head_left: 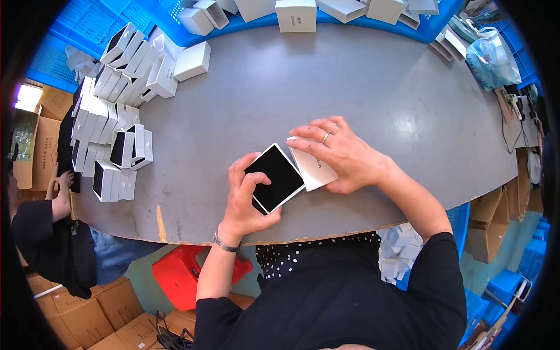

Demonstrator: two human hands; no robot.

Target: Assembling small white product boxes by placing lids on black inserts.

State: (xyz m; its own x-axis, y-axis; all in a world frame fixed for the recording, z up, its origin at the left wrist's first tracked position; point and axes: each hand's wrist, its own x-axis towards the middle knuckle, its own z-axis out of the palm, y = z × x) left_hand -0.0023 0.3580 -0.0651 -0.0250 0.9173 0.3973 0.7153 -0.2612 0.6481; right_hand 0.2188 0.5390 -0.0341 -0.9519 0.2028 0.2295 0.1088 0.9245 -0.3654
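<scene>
My left hand is closed around a small white box tray with a black inside, its thumb at the near edge and a bent finger over the black face. Close against the tray's right edge is a white box lid with dark print. My right hand grips this lid from the right and above, its ringed finger stretched across the top. Both pieces are tilted over the near middle of the grey table. Whether the tray and lid touch is hard to make out.
Stacked white boxes with black insides line the table's left side. White boxes stand along a blue crate at the far edge. A plastic bag lies far right. Another person is at the left, beside a red stool.
</scene>
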